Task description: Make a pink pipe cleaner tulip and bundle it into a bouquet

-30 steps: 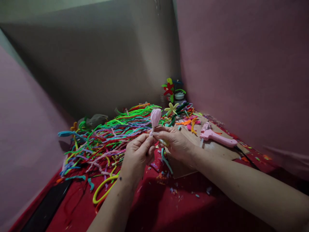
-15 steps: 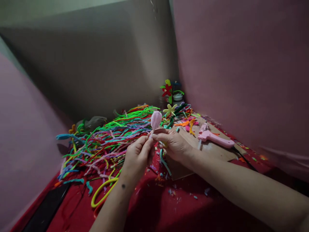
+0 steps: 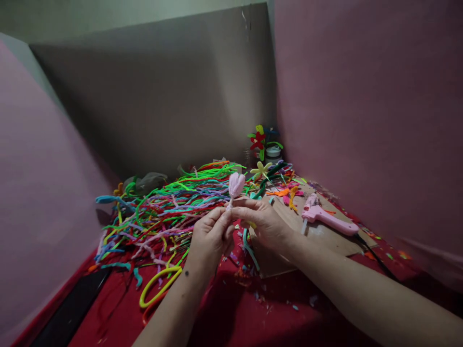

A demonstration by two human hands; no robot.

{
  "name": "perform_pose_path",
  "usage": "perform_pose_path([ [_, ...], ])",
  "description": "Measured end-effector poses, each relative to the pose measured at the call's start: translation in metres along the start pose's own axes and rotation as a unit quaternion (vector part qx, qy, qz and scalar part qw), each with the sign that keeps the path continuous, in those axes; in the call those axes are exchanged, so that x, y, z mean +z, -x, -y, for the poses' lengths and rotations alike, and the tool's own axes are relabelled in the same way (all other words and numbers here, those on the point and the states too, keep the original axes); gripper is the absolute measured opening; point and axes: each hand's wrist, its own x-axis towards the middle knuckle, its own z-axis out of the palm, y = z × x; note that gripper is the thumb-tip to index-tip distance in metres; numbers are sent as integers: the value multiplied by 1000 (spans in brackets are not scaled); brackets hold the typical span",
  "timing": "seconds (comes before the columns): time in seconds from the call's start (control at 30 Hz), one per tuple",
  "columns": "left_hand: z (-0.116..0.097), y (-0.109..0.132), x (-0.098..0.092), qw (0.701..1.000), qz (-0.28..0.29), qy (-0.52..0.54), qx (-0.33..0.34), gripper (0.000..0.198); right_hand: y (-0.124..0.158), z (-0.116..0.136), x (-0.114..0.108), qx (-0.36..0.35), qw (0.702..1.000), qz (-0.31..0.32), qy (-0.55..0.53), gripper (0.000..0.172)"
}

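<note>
A pale pink pipe-cleaner flower (image 3: 237, 185), shaped like a closed bud, stands upright above my fingertips in the middle of the view. Both hands pinch its lower end. My left hand (image 3: 211, 231) is closed with thumb and forefinger on the short stem. From the other side my right hand (image 3: 265, 219) grips the same spot, its thumb meeting the left one. A bit of something yellow shows under the right fingers; what it is I cannot make out. The stem's bottom is hidden by the hands.
Several loose pipe cleaners (image 3: 173, 202) lie heaped at the left. A pink glue gun (image 3: 331, 219) rests on a cardboard sheet (image 3: 327, 243) at the right. Yellow scissor handles (image 3: 146, 296) are by my left forearm. Finished flowers (image 3: 258, 140) stand at the back on the red cloth (image 3: 249, 313).
The pink flower has turned in my fingers, so separate petal loops now show at its top. The whole scene has shifted slightly right and down as the camera moved.
</note>
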Motion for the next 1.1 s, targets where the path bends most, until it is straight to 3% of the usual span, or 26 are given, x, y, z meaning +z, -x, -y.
perform_pose_path([
  [0.17, 5, -5, -4, 969, 98, 216, -63, 17, -3, 1, -5, 41, 998, 38, -33, 14],
  [0.33, 14, -10, -8, 945, 165, 273, -73, 13, -4, -2, -6, 60, 994, 40, -82, 16],
  [0.43, 13, -9, -5, 978, 127, 159, -41, 22, -4, -3, -5, 55, 995, -6, -81, 12],
  [0.5, 14, -8, -3, 998, 62, -2, 25, 26, -4, -3, -4, 62, 994, -43, -73, 13],
  [0.53, 15, -8, -1, 993, 22, -93, 68, 26, -3, -4, -4, 66, 994, -55, -68, 13],
  [0.63, 23, -8, 1, 932, -74, -311, 169, 18, -3, -7, -4, 68, 994, -72, -50, 14],
  [0.7, 28, -8, 2, 896, -96, -391, 186, 15, -3, -9, -3, 59, 994, -79, -43, 13],
  [0.87, 33, -7, 2, 868, -105, -450, 179, 18, -1, -9, 1, 49, 994, -90, -44, 11],
  [0.97, 32, -8, 2, 888, -96, -410, 186, 17, -1, -9, 1, 61, 993, -97, -39, 12],
  [1.1, 28, -12, 1, 961, -52, -227, 150, 20, -4, -9, -3, 54, 995, -75, -22, 14],
])
